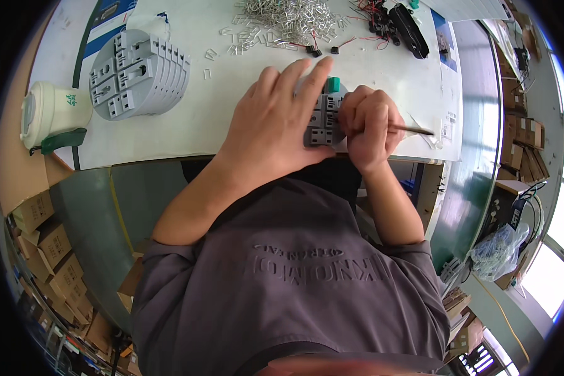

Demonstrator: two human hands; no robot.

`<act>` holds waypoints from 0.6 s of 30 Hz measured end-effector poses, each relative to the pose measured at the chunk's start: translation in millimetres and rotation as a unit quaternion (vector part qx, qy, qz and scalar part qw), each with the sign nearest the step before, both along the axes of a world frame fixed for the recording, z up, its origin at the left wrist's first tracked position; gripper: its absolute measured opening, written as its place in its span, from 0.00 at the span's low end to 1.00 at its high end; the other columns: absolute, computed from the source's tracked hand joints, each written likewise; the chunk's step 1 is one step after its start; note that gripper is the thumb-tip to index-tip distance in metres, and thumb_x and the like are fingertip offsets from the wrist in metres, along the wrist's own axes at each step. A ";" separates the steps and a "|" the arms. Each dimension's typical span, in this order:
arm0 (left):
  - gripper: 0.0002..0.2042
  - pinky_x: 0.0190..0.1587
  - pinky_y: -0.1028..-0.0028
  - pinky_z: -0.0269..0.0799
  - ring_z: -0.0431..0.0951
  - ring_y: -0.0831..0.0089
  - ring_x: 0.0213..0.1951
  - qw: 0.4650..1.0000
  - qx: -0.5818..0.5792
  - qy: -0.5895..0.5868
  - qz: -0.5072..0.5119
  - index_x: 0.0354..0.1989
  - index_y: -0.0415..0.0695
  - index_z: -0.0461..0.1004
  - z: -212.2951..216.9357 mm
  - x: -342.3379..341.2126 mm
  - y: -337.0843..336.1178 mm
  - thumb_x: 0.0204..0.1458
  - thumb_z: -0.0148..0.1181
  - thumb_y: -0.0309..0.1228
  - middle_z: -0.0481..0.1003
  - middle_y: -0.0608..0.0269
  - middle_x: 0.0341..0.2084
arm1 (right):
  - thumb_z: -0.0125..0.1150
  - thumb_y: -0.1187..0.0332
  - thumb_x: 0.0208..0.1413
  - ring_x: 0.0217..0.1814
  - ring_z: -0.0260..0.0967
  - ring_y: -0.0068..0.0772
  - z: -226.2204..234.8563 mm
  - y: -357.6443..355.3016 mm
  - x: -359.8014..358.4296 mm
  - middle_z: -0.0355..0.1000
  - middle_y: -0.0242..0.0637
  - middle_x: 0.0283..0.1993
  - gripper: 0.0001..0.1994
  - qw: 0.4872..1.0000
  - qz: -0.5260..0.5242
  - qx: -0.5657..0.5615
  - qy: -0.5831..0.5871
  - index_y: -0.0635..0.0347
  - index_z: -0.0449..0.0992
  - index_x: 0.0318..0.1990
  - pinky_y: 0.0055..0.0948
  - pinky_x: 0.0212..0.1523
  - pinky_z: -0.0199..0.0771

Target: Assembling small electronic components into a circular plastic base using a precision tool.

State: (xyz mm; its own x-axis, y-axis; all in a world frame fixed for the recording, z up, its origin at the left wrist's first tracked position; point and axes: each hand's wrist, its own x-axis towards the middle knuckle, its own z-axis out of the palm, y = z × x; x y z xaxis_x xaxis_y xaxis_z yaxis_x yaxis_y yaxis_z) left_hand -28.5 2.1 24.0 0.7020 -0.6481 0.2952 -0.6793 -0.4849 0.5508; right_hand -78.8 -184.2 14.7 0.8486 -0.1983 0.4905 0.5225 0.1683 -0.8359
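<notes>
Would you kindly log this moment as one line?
left hand: spread at gray slotted disc | right hand: closed around slim brown rod | nearby: stacked gray discs, U-shaped metal clips

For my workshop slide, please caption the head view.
Left hand spanning one side of a grey slotted disc, right hand opposite, gripping a thin rod, U-shaped metal clips beyond.

Raised lettering crosses the dark shirt point(288, 282) at lower centre, green characters mark the pale cup point(61, 111) at upper left, and cardboard boxes point(55, 246) at lower left bear print too small to read.
</notes>
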 end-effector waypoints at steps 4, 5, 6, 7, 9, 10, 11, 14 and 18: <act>0.48 0.49 0.71 0.74 0.75 0.62 0.47 0.998 0.061 -0.030 0.008 0.72 0.45 0.64 9.8 2.8 -10.4 0.38 0.83 0.33 0.71 0.55 0.56 | 0.37 0.65 0.76 0.18 0.50 0.24 11.8 2.0 -5.9 0.60 0.33 0.22 0.20 0.996 -0.044 0.039 0.072 0.52 0.63 0.26 0.27 0.19 0.55; 0.48 0.49 0.71 0.74 0.75 0.62 0.47 0.998 0.044 -0.039 0.006 0.71 0.46 0.64 15.4 1.1 -7.0 0.37 0.82 0.33 0.71 0.55 0.57 | 0.39 0.66 0.76 0.17 0.49 0.23 25.7 -5.7 -9.4 0.59 0.32 0.21 0.19 0.990 -0.056 0.095 0.086 0.52 0.64 0.27 0.27 0.19 0.54; 0.47 0.49 0.72 0.74 0.75 0.62 0.48 0.998 0.024 -0.049 0.000 0.71 0.47 0.65 21.0 -0.6 -5.1 0.37 0.82 0.33 0.70 0.56 0.57 | 0.39 0.66 0.76 0.17 0.49 0.23 37.6 -14.6 -12.5 0.59 0.32 0.21 0.19 0.990 -0.056 0.096 0.082 0.52 0.64 0.27 0.27 0.19 0.54; 0.47 0.48 0.72 0.74 0.74 0.62 0.48 0.998 0.005 -0.059 -0.010 0.70 0.47 0.66 25.2 -1.0 -3.1 0.37 0.82 0.32 0.69 0.56 0.57 | 0.42 0.66 0.76 0.18 0.50 0.21 48.1 -23.4 -15.8 0.61 0.31 0.22 0.17 0.983 -0.080 0.103 0.133 0.52 0.67 0.28 0.26 0.19 0.54; 0.46 0.48 0.72 0.74 0.74 0.62 0.48 0.997 -0.008 -0.073 -0.024 0.70 0.48 0.67 25.3 0.6 2.9 0.36 0.82 0.32 0.68 0.56 0.58 | 0.45 0.67 0.75 0.18 0.51 0.19 53.4 -31.9 -22.0 0.63 0.30 0.24 0.16 0.971 -0.106 0.117 0.179 0.52 0.69 0.30 0.25 0.20 0.54; 0.46 0.48 0.72 0.74 0.74 0.62 0.49 0.995 -0.034 -0.092 -0.025 0.70 0.49 0.67 15.7 -0.4 9.6 0.36 0.81 0.31 0.67 0.56 0.58 | 0.48 0.68 0.74 0.19 0.53 0.20 52.3 -33.7 -25.0 0.64 0.32 0.24 0.13 0.959 -0.126 0.085 0.238 0.55 0.71 0.32 0.25 0.21 0.56; 0.46 0.48 0.71 0.75 0.74 0.61 0.50 0.992 -0.061 -0.112 -0.025 0.69 0.50 0.67 1.9 -0.5 18.1 0.35 0.81 0.30 0.66 0.56 0.58 | 0.51 0.70 0.73 0.20 0.55 0.21 49.0 -34.3 -25.5 0.65 0.33 0.25 0.11 0.944 -0.142 0.053 0.294 0.58 0.73 0.35 0.24 0.22 0.57; 0.45 0.49 0.70 0.76 0.74 0.59 0.52 0.983 -0.109 -0.144 -0.028 0.69 0.51 0.67 -25.2 -0.9 33.4 0.34 0.80 0.28 0.64 0.57 0.58 | 0.56 0.72 0.71 0.22 0.59 0.23 37.5 -32.3 -31.0 0.67 0.36 0.26 0.07 0.896 -0.171 -0.007 0.410 0.63 0.78 0.40 0.22 0.24 0.60; 0.43 0.52 0.67 0.76 0.74 0.52 0.56 0.998 -0.039 -0.038 -0.010 0.67 0.48 0.68 -40.0 3.2 43.8 0.35 0.79 0.23 0.63 0.53 0.64 | 0.59 0.74 0.69 0.25 0.62 0.22 20.4 -23.3 -35.8 0.69 0.34 0.28 0.09 0.909 -0.121 -0.178 0.356 0.69 0.80 0.51 0.22 0.26 0.60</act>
State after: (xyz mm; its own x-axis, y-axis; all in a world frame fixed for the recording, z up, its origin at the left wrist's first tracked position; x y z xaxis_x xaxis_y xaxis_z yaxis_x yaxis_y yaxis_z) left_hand -25.3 46.0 -16.0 0.6624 -0.6348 0.3978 -0.7300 -0.4279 0.5330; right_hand -114.6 -207.5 35.1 0.9290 -0.3571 -0.0973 -0.1871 -0.2263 -0.9559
